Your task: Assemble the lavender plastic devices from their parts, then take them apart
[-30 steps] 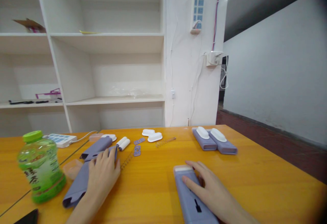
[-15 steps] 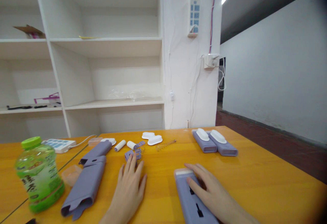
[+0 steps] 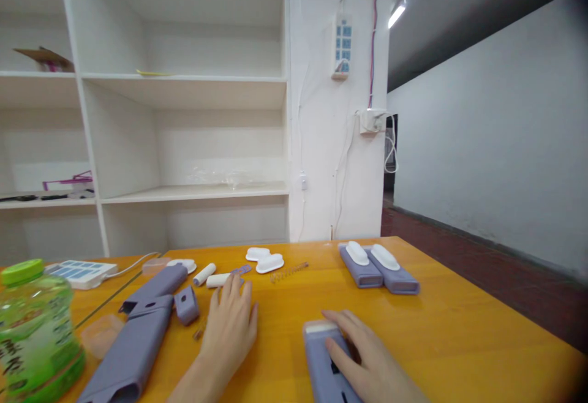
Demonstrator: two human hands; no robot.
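Observation:
My right hand point(image 3: 367, 363) lies flat on a long purple housing point(image 3: 321, 366) with dark slots, near the front edge of the orange table point(image 3: 459, 335). My left hand point(image 3: 229, 326) rests palm down on the table with fingers spread, holding nothing. Its fingertips reach a white roller point(image 3: 218, 280) and a thin purple strip point(image 3: 241, 271). A small purple block point(image 3: 186, 305) sits just left of that hand. Two long purple housings point(image 3: 133, 335) lie further left.
A green drink bottle point(image 3: 32, 332) stands at the front left. Two purple units with white caps point(image 3: 377, 266) lie at the back right. White caps point(image 3: 264, 259), a spring point(image 3: 288, 271), another white roller point(image 3: 204, 274) and a white power strip point(image 3: 80, 272) lie towards the back. White shelves stand behind.
My left hand left the purple housings, slid right and settled flat by the rollers. The small purple block now lies left of it. The view tilted up and shifted right.

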